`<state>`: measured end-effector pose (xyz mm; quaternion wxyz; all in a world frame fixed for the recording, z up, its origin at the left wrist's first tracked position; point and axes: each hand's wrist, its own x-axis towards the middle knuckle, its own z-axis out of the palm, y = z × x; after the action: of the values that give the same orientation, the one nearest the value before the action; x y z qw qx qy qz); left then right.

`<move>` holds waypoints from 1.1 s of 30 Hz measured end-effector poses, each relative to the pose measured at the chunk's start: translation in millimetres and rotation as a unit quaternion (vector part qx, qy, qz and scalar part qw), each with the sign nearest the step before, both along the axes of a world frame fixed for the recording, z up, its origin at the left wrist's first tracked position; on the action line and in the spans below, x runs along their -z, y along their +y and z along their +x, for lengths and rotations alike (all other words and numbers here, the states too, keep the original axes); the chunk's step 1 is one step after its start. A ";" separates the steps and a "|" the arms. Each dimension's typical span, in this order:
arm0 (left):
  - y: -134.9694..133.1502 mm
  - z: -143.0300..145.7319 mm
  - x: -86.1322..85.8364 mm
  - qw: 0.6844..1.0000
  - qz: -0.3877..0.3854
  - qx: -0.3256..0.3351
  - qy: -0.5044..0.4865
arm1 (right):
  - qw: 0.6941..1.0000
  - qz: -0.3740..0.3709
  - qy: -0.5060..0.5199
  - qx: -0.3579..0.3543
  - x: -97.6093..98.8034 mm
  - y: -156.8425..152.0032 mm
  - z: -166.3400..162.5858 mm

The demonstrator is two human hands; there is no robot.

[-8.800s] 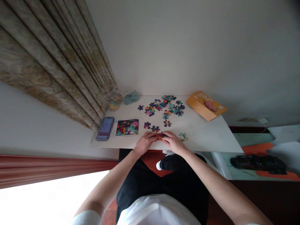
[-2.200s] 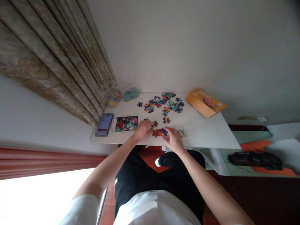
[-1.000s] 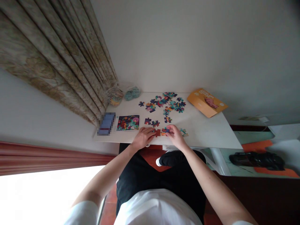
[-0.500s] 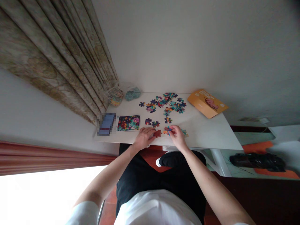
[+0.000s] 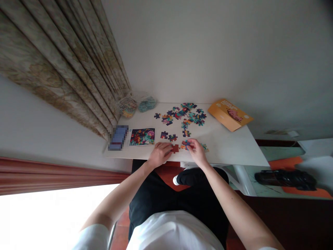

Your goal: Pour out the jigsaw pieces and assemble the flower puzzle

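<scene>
My left hand [image 5: 160, 153] lies at the table's near edge, fingers stretched out and loosely bent. Its fingertips touch the left side of a reddish-brown puzzle piece [image 5: 175, 148]. My right hand [image 5: 197, 150] pinches a blue and red puzzle piece [image 5: 185, 143] between thumb and fingers. An orange-patterned piece shows partly under that one, and a green and yellow piece [image 5: 204, 147] lies partly hidden behind the right hand. Just beyond the hands are a dark piece [image 5: 164, 134], a brown and dark piece [image 5: 172, 137] and an orange and dark piece [image 5: 186, 133].
A heap of loose puzzle pieces [image 5: 196, 118] covers the back middle of the white table [image 5: 229, 147]. To the left lie a picture card [image 5: 142, 136] and a blurred-out phone-like object [image 5: 118, 138]. Clear bags [image 5: 147, 103] stand at the back left, an orange box [image 5: 230, 114] at the right.
The piece in my right hand has shifted very slightly. Both hands otherwise stay where they were.
</scene>
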<state>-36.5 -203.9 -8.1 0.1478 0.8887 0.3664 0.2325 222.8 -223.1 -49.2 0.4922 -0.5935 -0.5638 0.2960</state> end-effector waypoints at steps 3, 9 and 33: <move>-2.6 0.2 2.7 1.000 0.012 0.023 -0.018 | 0.999 -0.011 0.040 -0.011 -2.5 1.2 -0.1; -8.7 2.8 5.3 0.997 0.030 0.062 -0.022 | 0.998 -0.021 0.061 -0.001 -6.9 6.7 4.3; -13.2 4.2 -2.0 0.998 0.043 0.038 0.018 | 0.990 -0.002 -0.138 0.022 -18.3 14.2 0.5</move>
<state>-32.3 -217.1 -6.1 0.1115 0.9118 0.3244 0.2258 223.4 -209.0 -30.9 0.4154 -0.6415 -0.6126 0.2016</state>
